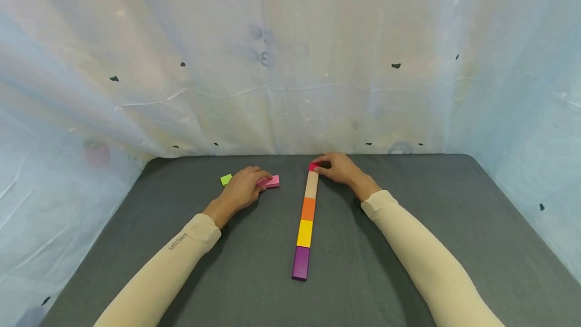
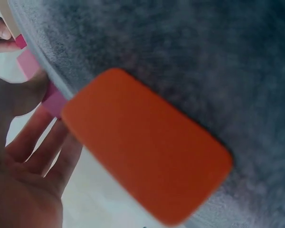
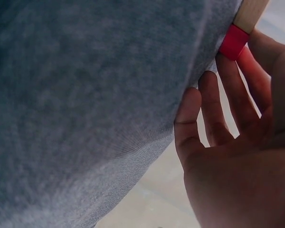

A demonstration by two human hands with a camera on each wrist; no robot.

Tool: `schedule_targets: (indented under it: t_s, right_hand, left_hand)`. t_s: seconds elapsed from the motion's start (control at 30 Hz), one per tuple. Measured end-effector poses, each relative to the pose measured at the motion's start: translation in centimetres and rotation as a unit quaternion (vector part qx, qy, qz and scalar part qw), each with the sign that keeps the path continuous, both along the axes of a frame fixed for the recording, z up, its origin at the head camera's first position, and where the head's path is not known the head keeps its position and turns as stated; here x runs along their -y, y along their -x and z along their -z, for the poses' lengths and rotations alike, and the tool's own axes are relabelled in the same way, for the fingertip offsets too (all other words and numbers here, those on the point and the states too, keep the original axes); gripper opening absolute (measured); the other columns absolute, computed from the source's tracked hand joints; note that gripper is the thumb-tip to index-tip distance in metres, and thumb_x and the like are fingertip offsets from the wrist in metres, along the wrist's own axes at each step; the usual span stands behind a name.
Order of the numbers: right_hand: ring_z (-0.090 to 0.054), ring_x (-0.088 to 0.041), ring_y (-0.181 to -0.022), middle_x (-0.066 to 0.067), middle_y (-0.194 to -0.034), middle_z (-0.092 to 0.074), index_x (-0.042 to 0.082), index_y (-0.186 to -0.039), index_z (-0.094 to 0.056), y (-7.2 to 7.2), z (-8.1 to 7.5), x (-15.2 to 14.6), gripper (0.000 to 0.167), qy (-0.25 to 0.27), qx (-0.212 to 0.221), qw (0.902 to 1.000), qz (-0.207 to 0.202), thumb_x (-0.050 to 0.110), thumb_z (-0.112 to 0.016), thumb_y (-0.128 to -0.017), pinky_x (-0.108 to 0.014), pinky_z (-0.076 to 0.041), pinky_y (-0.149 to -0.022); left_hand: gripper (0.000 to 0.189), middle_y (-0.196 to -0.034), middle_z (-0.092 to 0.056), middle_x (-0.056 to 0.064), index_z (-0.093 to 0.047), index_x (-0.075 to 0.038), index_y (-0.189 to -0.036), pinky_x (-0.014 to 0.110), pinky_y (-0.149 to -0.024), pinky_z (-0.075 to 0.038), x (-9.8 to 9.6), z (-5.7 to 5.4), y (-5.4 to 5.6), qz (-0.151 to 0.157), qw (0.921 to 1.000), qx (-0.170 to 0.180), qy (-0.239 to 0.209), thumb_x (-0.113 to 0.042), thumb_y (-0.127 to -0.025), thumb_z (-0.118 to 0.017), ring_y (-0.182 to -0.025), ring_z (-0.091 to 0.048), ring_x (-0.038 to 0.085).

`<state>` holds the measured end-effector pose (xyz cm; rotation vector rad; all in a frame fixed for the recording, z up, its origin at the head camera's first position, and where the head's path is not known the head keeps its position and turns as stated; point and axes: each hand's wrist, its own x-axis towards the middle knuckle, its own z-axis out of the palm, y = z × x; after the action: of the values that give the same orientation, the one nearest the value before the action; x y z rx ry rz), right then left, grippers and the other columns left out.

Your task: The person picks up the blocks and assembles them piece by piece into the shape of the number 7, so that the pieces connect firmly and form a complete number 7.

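My left hand pinches a pink block between thumb and fingers, left of a row of coloured blocks. Just behind that hand a lime green block peeks out. Close to the camera in the left wrist view lies an orange-red block with rounded corners; the hand hides it from the head view. At the row's far end, my right hand holds a small red block by thumb and forefinger, against the end of a beige wooden block. Its other fingers spread loosely by the table.
Nearer in the row come an orange block, a yellow block and a purple block, end to end. The dark grey table stops at a pale hanging sheet behind and at both sides.
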<state>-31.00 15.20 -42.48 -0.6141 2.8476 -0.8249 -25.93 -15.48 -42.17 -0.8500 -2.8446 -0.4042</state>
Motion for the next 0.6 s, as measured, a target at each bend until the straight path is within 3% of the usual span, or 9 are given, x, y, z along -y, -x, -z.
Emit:
schedule_targets:
  t_s: [0.13,0.3,0.6]
  right_hand:
    - [-0.06,-0.029,-0.122,-0.009,-0.134,-0.065,0.016,-0.131,-0.067,0.1,0.1,0.2,0.035,0.003,0.001,1.0,-0.001,0.03,-0.063,-0.099,-0.048,-0.046,-0.107]
    - [-0.06,-0.03,-0.122,-0.01,-0.134,-0.065,0.016,-0.131,-0.066,-0.1,0.2,0.0,0.036,0.001,0.0,1.0,-0.003,0.03,-0.063,-0.099,-0.049,-0.045,-0.106]
    - [-0.055,-0.032,-0.129,-0.011,-0.137,-0.063,0.015,-0.132,-0.066,-0.1,-0.1,-0.8,0.036,-0.007,-0.001,1.0,0.007,0.031,-0.061,-0.099,-0.051,-0.042,-0.11]
  left_hand:
    - [0.029,-0.114,-0.071,0.008,-0.071,-0.012,-0.118,0.048,-0.095,-0.052,0.3,0.1,0.4,-0.015,0.9997,-0.015,-0.011,-0.006,-0.09,-0.071,-0.107,-0.065,0.028]
    - [0.03,-0.117,-0.071,0.005,-0.071,-0.016,-0.119,0.052,-0.092,-0.048,0.1,0.0,0.6,-0.024,0.9994,-0.025,0.008,-0.008,-0.09,-0.071,-0.11,-0.063,0.028]
    - [0.031,-0.122,-0.069,0.005,-0.069,-0.017,-0.122,0.053,-0.099,-0.045,-1.5,-0.2,1.7,-0.01,0.9996,-0.025,0.006,-0.009,-0.092,-0.068,-0.117,-0.06,0.028]
